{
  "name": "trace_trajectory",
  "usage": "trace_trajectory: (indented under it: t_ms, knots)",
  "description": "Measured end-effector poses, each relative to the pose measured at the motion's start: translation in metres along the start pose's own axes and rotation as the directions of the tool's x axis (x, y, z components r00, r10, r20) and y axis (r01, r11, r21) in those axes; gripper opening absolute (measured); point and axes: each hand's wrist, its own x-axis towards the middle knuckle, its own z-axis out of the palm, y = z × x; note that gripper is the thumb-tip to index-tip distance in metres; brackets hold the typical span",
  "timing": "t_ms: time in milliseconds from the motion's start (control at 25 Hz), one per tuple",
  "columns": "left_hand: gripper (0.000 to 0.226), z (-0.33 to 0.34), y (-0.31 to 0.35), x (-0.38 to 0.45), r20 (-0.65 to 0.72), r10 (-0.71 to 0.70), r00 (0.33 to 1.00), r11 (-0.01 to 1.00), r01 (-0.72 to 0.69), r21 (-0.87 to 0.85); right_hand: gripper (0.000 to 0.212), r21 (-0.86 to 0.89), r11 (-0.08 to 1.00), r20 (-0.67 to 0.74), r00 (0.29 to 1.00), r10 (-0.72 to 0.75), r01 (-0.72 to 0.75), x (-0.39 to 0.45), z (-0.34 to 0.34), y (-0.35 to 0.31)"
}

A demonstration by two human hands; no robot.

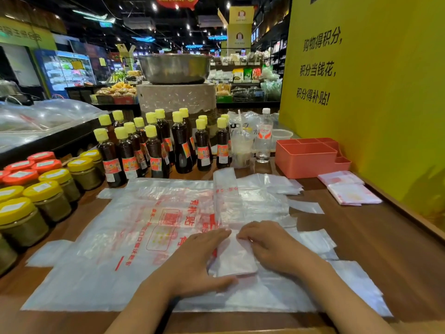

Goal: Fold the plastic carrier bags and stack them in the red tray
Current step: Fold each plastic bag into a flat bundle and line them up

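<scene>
The bag strip (227, 208), folded lengthwise, runs up the middle of the frame over flat bags (134, 237). The left hand (199, 259) presses flat-fingered on its near folded end; the right hand (267, 247) pinches the fold's edge. Best to crease firmly and keep edges square. The red tray (310, 160) sits empty at upper right, two folded bags (349, 189) beside it.

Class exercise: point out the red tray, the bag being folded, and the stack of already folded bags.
red tray (305, 160), head view, on its front wall.
bag being folded (234, 257), head view, on the folded part between the two hands.
folded bags (354, 195), head view, on the top of the nearer pile by the yellow wall.
</scene>
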Motion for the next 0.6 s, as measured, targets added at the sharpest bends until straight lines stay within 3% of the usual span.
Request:
trace_trajectory:
  t_ms: [240, 440, 600]
  knots:
    - [0.067, -0.001, 0.0, -0.001, -0.121, -0.065, 0.991, 0.986, 0.045, -0.16, 0.046, 0.07, 0.998, 0.02, 1.0, 0.0, -0.001, -0.007, -0.011, -0.011]
    - [0.073, -0.001, -0.002, -0.001, -0.065, -0.107, 0.992, 0.963, 0.088, -0.253, 0.043, 0.12, 0.992, 0.006, 1.0, 0.026, -0.026, -0.003, -0.007, -0.011]
    - [0.053, 0.002, -0.009, 0.003, -0.012, -0.134, 0.991, 0.935, 0.123, -0.332, 0.04, 0.181, 0.982, -0.008, 0.998, 0.062, -0.059, -0.004, -0.006, -0.009]
